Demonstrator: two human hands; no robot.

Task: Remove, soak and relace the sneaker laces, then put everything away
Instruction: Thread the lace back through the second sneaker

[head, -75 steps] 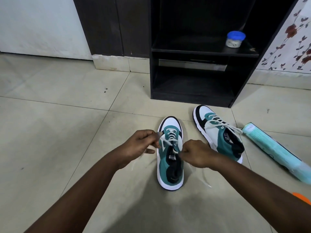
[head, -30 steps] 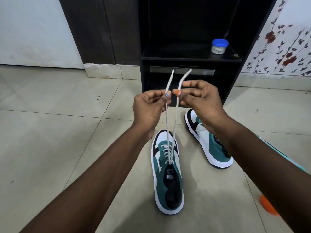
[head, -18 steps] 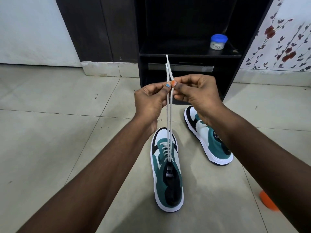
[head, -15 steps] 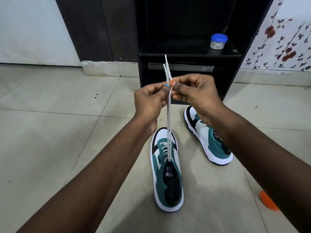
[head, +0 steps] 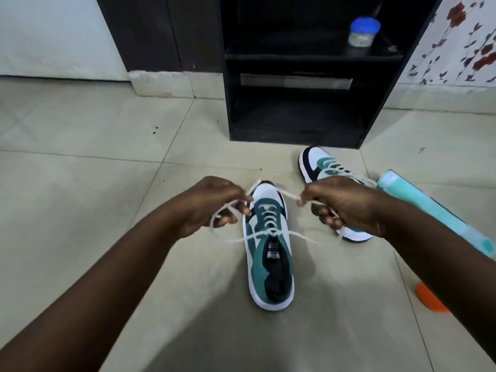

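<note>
- The lace point(head: 271, 233) you are working on is a thin white cord, soft and limp. Judge it as nearly weightless and unable to hold any shape by itself, so it goes slack the moment you ease off.
- It is threaded through the eyelets of the near sneaker point(head: 269, 253), and the two free ends cross just above the tongue and run out to either side.
- Take hold of each free end close to the crossing rather than at the tip. That looks like the surest way to draw the knot down snug. The cord seems more likely to slip through your fingers than to break.
- The near sneaker sits flat on the tiled floor point(head: 80, 183), toe pointing away from you. It is light and may slide or tip if you pull unevenly, so pull both sides alike.
- Your left hand point(head: 212, 208) pinches the left end, which loops round beneath your curled fingers, just left of the toe.
- Your right hand point(head: 341, 205) pinches the right end in curled fingers, just right of the toe. Your hands are apart, one on each side, both raised a little above the shoe.
- The other sneaker point(head: 322, 167) lies behind your right hand, already laced, near the dark shelf unit point(head: 295, 124).
- A teal roll point(head: 434, 213) and an orange thing point(head: 429, 298) lie at the right. A blue-lidded jar point(head: 363, 32) stands on the shelf.
</note>
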